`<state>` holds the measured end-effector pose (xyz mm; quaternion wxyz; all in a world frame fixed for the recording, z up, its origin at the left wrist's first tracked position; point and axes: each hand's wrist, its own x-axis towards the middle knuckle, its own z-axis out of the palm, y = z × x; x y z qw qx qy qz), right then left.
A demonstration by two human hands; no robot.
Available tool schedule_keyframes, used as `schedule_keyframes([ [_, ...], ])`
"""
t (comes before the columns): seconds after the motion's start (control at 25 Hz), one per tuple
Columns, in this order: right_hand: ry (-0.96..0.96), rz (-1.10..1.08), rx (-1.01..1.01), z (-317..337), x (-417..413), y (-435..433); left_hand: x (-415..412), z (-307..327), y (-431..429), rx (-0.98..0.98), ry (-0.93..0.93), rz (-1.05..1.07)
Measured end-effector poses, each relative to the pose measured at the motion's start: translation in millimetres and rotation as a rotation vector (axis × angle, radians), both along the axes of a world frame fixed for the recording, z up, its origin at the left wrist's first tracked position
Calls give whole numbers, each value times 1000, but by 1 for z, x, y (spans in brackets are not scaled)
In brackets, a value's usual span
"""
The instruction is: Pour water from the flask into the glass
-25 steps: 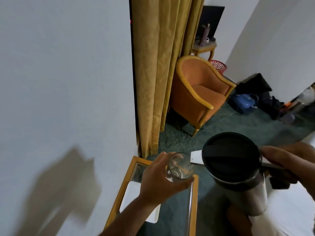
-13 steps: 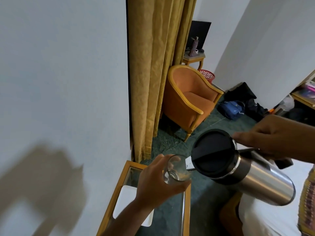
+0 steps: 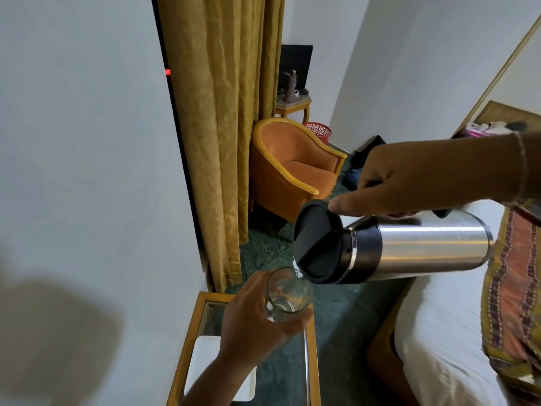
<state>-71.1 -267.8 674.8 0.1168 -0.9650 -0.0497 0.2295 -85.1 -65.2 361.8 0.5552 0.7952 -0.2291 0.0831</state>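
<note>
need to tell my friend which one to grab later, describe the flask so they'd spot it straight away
Start at the white bed on the right; above its near edge the right hand holds the flask tipped almost level. Its spout sits just over the clear glass in the left hand. It is the only shiny steel cylinder here, with a black lid.
</note>
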Motion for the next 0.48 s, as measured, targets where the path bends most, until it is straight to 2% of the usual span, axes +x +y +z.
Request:
schedule_keyframes([
  [0.16, -132, 0, -11, -4, 9, -13, -2, 4, -2, -5, -33, -12],
  [0.48, -113, -22, -2, -10, 16, -25, 0, 3, -3, 26, -65, -25],
])
